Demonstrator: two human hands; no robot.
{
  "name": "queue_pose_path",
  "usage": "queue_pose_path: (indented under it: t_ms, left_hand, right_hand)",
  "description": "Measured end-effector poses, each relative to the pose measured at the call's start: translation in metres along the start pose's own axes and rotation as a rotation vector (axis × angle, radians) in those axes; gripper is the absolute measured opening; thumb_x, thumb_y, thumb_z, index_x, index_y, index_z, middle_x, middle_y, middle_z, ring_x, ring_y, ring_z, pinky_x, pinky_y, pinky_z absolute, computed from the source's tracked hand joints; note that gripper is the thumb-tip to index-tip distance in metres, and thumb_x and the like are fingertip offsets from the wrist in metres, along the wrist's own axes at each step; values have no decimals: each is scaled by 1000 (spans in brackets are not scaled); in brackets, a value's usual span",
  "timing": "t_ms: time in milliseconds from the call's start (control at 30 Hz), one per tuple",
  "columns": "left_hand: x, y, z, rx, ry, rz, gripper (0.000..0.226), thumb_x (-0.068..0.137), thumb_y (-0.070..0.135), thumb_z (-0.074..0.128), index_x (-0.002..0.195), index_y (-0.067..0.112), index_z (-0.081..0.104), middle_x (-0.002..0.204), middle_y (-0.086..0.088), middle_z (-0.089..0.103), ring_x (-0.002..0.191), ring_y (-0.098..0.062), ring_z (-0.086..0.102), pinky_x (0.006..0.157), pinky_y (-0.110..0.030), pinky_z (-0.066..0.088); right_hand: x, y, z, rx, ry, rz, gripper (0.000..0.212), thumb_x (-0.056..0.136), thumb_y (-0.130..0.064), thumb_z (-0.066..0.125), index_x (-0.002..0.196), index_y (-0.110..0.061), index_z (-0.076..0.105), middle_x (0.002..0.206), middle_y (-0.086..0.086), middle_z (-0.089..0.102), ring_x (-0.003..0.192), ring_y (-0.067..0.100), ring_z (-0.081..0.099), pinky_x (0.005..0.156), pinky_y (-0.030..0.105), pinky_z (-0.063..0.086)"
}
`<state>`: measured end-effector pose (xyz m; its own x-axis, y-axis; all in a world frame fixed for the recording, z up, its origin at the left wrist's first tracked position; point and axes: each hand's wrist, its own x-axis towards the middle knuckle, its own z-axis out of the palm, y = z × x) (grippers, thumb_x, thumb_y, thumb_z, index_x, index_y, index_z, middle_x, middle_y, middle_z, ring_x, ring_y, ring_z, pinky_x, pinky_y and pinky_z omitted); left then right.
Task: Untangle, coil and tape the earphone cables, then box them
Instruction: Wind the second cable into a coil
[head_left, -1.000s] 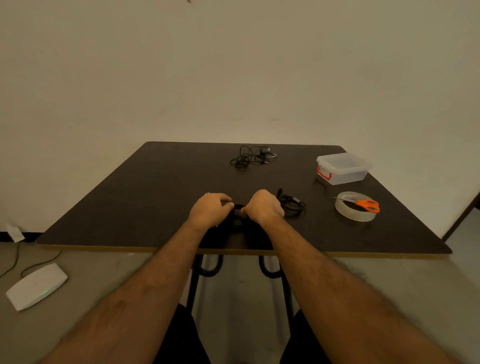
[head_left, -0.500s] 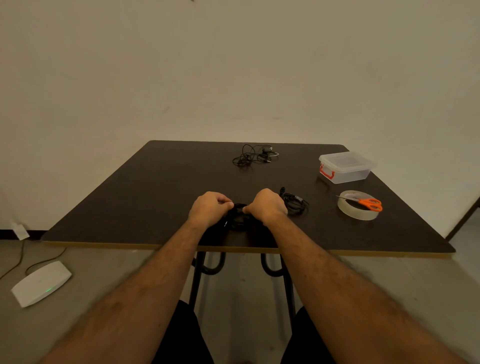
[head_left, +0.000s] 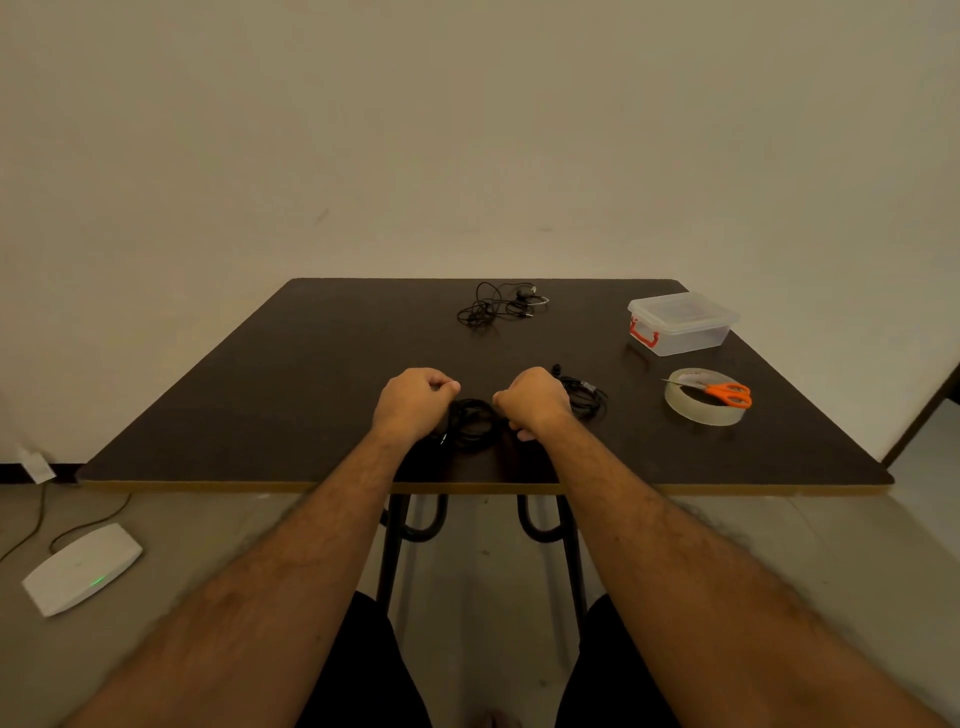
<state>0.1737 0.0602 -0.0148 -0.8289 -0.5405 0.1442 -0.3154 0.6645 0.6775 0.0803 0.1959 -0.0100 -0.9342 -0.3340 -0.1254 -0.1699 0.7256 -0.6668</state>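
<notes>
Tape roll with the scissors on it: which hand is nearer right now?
Right. The right hand is at the coiled cable near the table's front, with the tape roll off to its right. The left hand sits on the coil's far side, farther away.

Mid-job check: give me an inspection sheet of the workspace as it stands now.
Surface: dark table, near edge bare.
Job's things: coiled cable between the hands; second bundle right of it; tangled earphones far centre; lidded plastic box; tape roll with orange scissors on top.
Clutter: nothing seen.
Grippers: left hand and right hand, fingers curled at the coil.
Cables: floor lead.
Surroundings: white device, plain wall.
</notes>
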Motion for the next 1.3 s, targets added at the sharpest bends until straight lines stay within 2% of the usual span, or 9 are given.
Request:
queue_pose_path:
  t_ms: [233,433,567,700,800,967,1100,1233,1300]
  left_hand:
    - [-3,11,2,52,41,23,25,99,34,55,117,21,67,111,3,67,95,-7,55,84,-28,46]
    - [-6,16,4,70,71,43,26,99,35,55,116,21,68,110,3,68,95,-7,56,83,-29,47]
    - [-8,23,5,86,91,66,25,99,35,54,115,21,68,106,4,69,93,-7,57,80,-28,46]
    - [-10,37,11,105,158,140,23,99,33,54,112,21,69,98,9,66,87,-5,57,76,-25,46]
    - [-10,60,23,87,162,219,21,99,32,55,111,22,70,98,8,68,88,-5,59,76,-25,46]
    - [-10,116,61,26,35,295,23,98,27,59,116,18,70,109,4,69,94,-4,56,83,-23,46]
    - [-2,156,106,-32,-136,230,25,96,23,62,119,17,68,117,1,67,99,-5,54,88,-24,45]
    - [12,178,153,-99,-259,105,35,94,14,64,129,16,61,122,-3,65,112,-16,60,101,-37,49]
    - [22,183,173,-173,-292,16,43,92,7,64,133,15,56,122,-3,64,106,-18,62,93,-40,55]
  right_hand:
    - [-1,9,-7,34,0,-39,12,94,-22,60,98,-14,68,88,5,69,72,15,70,57,28,61]
    - [-5,18,-12,75,9,-74,13,95,-19,58,94,-13,70,89,6,70,75,17,71,65,35,63]
    - [-9,20,-17,94,13,-109,12,95,-19,58,94,-15,69,89,4,69,78,16,70,69,35,63]
    - [-15,26,-33,86,43,-192,11,96,-20,58,97,-17,69,89,0,67,80,13,67,74,35,62]
    - [-12,37,-63,16,102,-261,9,96,-18,59,99,-19,68,94,-2,65,85,10,63,83,33,58]
    - [-2,80,-140,-182,247,-264,16,93,-9,61,102,-15,72,107,5,70,99,17,64,92,35,54]
    - [8,127,-190,-366,338,-155,16,90,-8,63,100,-16,72,105,6,70,93,19,63,82,31,50]
    - [17,157,-210,-446,241,-96,19,88,-11,68,107,-15,70,109,7,69,97,19,62,88,32,52]
    - [22,166,-209,-442,183,-93,25,87,-16,72,112,-15,69,111,7,69,99,18,63,93,34,53]
